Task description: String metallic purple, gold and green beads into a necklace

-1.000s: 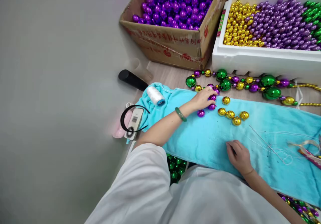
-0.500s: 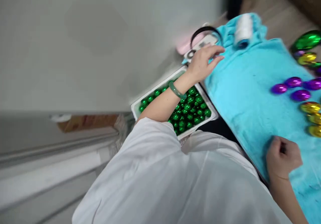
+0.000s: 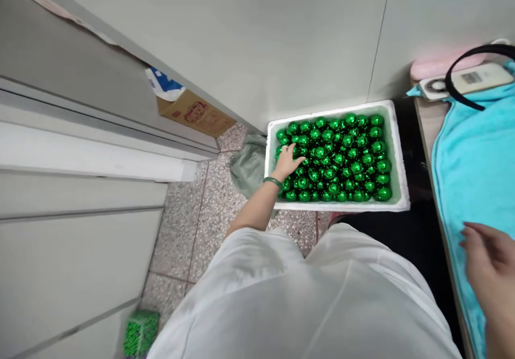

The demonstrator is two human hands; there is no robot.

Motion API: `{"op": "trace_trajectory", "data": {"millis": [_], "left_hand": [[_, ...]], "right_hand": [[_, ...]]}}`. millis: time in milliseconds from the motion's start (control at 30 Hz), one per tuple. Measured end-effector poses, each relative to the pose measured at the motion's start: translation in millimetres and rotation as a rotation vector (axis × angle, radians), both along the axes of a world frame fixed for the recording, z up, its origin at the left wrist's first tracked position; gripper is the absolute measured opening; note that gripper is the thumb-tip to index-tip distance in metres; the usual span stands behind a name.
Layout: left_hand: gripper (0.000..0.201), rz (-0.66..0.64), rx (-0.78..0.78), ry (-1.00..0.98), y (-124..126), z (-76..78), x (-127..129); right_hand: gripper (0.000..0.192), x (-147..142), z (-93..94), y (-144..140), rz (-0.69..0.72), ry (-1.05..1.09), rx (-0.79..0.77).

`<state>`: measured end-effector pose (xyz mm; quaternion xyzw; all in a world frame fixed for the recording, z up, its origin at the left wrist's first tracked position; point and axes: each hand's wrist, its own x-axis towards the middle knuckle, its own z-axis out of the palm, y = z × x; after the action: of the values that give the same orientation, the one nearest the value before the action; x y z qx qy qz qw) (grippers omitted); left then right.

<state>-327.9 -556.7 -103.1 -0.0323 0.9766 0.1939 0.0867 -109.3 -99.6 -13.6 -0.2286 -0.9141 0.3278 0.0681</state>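
Note:
A white foam box point(image 3: 338, 207) holds many shiny green balls point(image 3: 338, 159). My left hand point(image 3: 286, 163), with a green bangle on its wrist, is over the left part of the box. Its fingers are spread among the top balls, and I see none lifted in it. At the right edge of the view, my right hand point(image 3: 488, 268) hovers at or rests on the turquoise cloth point(image 3: 475, 171). Its fingers are curled with the tips close together, a dark hollow between them and nothing visible inside.
A black headband point(image 3: 462, 93), a white device point(image 3: 475, 79) and a pink case point(image 3: 430, 68) lie at the table's far end. A cardboard box point(image 3: 201, 115) stands behind a panel. A grey-green bag point(image 3: 249, 166) and a bag of small green pieces point(image 3: 140, 333) are on the floor.
The view has swung left, so the colored balls on the cloth are out of sight. My left hand has moved from beside the table's end items down into the box of green balls.

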Motion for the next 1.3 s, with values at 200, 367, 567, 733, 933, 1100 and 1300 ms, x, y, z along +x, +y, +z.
{"op": "trace_trajectory", "data": {"millis": [200,367,567,733,933,1100,1300], "left_hand": [[0.093,-0.194,0.003,-0.031,52,-19.4,-34],[0.096,-0.286,0.027,-0.100,97,-32.0,-40],[0.086,-0.479,0.003,-0.185,133,-39.2,-19],[0.097,-0.514,-0.087,-0.241,165,-41.4,8],[0.096,-0.373,0.139,-0.292,191,-61.6,18],[0.090,-0.297,0.320,-0.261,191,-76.1,15],[0.079,-0.218,0.583,-0.166,183,-84.1,19]], "right_hand": [[0.037,-113,-48.8,-60,0.341,-0.178,-0.156],[0.055,-164,-100.7,-85,0.249,-0.377,-0.199],[0.072,-202,-123.3,-102,0.248,-0.456,-0.120],[0.056,-219,-125.7,-118,0.389,-0.589,0.099],[0.061,-223,-132.4,-130,0.464,-0.657,0.169],[0.064,-218,-137.9,-133,0.489,-0.653,0.236],[0.061,-208,-143.5,-137,0.497,-0.555,0.272]]}}
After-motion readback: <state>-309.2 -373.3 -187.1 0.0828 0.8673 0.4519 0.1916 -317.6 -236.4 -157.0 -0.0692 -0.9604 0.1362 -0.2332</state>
